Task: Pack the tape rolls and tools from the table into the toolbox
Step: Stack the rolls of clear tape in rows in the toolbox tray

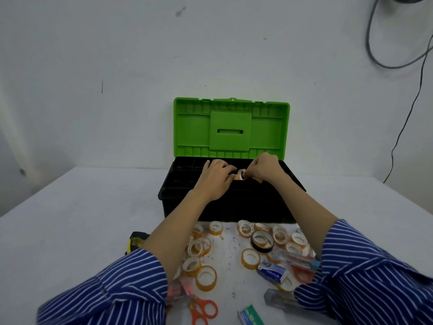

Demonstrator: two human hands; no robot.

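A black toolbox stands open at the table's middle, its green lid upright behind it. Both hands reach over its top tray. My left hand and my right hand meet there, fingers closed around small amber tape rolls held between them above the tray. Several more amber tape rolls lie scattered on the table in front of the box, along with a black tape roll. Orange scissors lie near the front edge.
A yellow-and-black tape measure sits left of my left arm. A blue staple box, a green box, a clear stapler and a second orange scissors lie at the front right. Cables hang on the wall at the right.
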